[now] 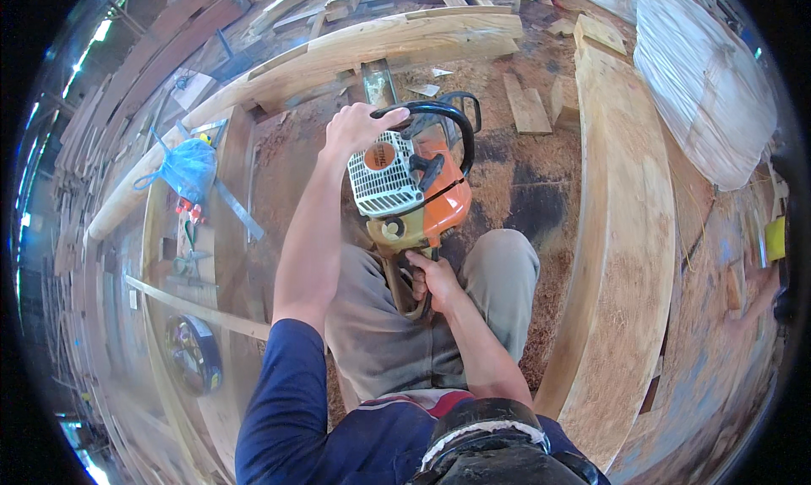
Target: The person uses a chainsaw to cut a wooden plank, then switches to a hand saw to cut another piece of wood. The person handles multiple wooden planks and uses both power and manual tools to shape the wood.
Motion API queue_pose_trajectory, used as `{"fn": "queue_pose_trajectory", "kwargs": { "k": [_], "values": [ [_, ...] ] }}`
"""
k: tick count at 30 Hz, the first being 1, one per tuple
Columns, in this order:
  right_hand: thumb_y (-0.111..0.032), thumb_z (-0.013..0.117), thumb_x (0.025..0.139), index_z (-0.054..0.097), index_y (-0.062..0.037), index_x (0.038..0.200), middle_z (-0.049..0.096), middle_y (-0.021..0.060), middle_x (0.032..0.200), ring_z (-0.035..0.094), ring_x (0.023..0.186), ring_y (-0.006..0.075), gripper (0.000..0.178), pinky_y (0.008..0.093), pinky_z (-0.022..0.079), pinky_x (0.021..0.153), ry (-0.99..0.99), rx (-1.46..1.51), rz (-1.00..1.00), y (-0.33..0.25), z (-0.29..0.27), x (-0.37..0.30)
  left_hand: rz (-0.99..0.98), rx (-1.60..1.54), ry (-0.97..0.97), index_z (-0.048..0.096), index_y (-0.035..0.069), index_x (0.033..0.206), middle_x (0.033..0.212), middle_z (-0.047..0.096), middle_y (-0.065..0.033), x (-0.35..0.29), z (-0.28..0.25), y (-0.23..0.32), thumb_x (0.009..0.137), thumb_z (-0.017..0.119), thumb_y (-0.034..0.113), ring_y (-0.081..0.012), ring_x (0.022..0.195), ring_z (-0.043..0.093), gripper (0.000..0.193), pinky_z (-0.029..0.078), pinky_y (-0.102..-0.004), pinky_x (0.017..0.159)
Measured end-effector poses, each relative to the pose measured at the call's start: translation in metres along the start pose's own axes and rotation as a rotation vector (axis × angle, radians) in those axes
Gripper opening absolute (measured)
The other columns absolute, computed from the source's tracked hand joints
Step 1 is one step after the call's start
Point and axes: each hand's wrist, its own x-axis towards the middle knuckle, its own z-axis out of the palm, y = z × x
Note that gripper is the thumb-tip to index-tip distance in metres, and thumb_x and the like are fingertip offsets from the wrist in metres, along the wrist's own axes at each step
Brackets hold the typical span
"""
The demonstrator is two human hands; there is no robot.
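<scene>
An orange and white chainsaw (405, 181) is held in front of my knees, its guide bar (379, 83) pointing away from me towards a long timber beam (380, 41). My left hand (359, 128) wraps round the left end of the black front handle (460, 123). With my right hand (435, 280) I grip the rear handle, which lies between my thighs. Both hands are closed. The bar's tip is hidden at the beam, so I cannot tell whether it touches the wood.
A thick beam (625, 231) runs along my right side. On the left, a blue plastic bag (190, 168) and a round dark container (194, 354) sit by more timber. Offcuts (525, 105) and sawdust cover the ground ahead. White sheeting (697, 79) lies at the far right.
</scene>
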Motion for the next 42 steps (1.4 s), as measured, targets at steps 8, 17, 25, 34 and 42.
{"fn": "queue_pose_trajectory", "kwargs": {
  "k": [8, 17, 25, 34, 42],
  "values": [
    [-0.028, 0.075, 0.095, 0.054, -0.0155, 0.088, 0.039, -0.0062, 0.059, 0.037, 0.045, 0.0102, 0.025, 0.0309, 0.03, 0.044, 0.063, 0.002, 0.005, -0.006, 0.022, -0.035, 0.097, 0.037, 0.02, 0.081, 0.007, 0.09, 0.086, 0.075, -0.0202, -0.005, -0.015, 0.01, 0.082, 0.058, 0.084, -0.038, 0.092, 0.072, 0.08, 0.054, -0.0496, 0.085],
    [-0.026, 0.074, 0.095, 0.054, -0.0161, 0.088, 0.04, -0.006, 0.06, 0.039, 0.044, 0.0103, 0.023, 0.0318, 0.032, 0.044, 0.079, 0.007, 0.035, -0.021, 0.031, -0.051, 0.098, 0.033, 0.03, 0.08, 0.006, 0.088, 0.084, 0.074, -0.0215, -0.003, -0.03, 0.015, 0.081, 0.058, 0.085, -0.0388, 0.089, 0.072, 0.083, 0.054, -0.0499, 0.083],
    [-0.024, 0.072, 0.097, 0.057, -0.0118, 0.086, 0.044, -0.0033, 0.057, 0.042, 0.04, 0.0117, 0.022, 0.0325, 0.035, 0.039, 0.07, -0.002, 0.047, -0.02, 0.026, -0.041, 0.066, 0.029, 0.024, 0.081, 0.006, 0.092, 0.086, 0.075, -0.0216, 0.001, -0.025, 0.01, 0.082, 0.057, 0.085, -0.0392, 0.091, 0.072, 0.083, 0.054, -0.0502, 0.086],
    [-0.024, 0.072, 0.096, 0.061, -0.0078, 0.087, 0.048, -0.0006, 0.058, 0.043, 0.04, 0.0138, 0.022, 0.0335, 0.035, 0.039, 0.114, -0.005, 0.006, -0.016, 0.022, -0.029, 0.089, 0.018, 0.0, 0.082, 0.01, 0.096, 0.088, 0.076, -0.0205, 0.012, -0.014, 0.002, 0.083, 0.057, 0.084, -0.0391, 0.092, 0.073, 0.079, 0.054, -0.0499, 0.085],
    [-0.024, 0.073, 0.096, 0.061, -0.0069, 0.088, 0.048, -0.0004, 0.057, 0.043, 0.04, 0.014, 0.022, 0.035, 0.036, 0.041, 0.099, 0.02, -0.011, -0.017, 0.025, -0.026, 0.104, 0.022, 0.0, 0.08, 0.004, 0.093, 0.087, 0.075, -0.0213, 0.013, -0.022, 0.009, 0.082, 0.056, 0.085, -0.0395, 0.09, 0.073, 0.085, 0.055, -0.0501, 0.082]
  ]
}}
